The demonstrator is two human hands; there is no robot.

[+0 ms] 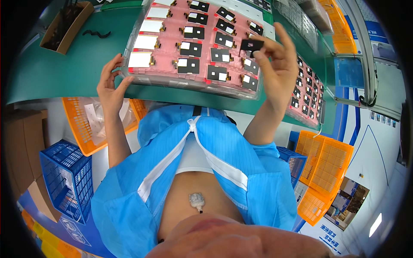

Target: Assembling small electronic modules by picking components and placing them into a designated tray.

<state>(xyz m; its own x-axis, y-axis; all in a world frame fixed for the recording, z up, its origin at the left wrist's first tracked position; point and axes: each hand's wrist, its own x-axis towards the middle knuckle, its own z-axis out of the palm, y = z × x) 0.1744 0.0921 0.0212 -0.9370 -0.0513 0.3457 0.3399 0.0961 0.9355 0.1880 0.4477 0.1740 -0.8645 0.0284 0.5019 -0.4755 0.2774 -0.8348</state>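
A clear plastic tray (180,81) with a pink lining lies on the green table in front of me. Rows of small flat panels with short ribbon tails fill it; the left column is white-faced (141,59), while the other columns carry black covers with white squares (188,66). My left hand (112,84) grips the tray's near left corner, thumb at the front and fingers along the side. Above the tray's right side, my right hand (278,64) pinches a thin black sheet (251,45) with a small cutout between thumb and fingers. The sheet hides part of the panels beneath.
A second pink-lined tray (306,92) of panels lies to the right. At the far left are an open cardboard box (64,32) and a curled black strip (97,33). Clear trays (292,19) are stacked at the far right. Orange crates (325,159) and a blue crate (66,180) stand below table level.
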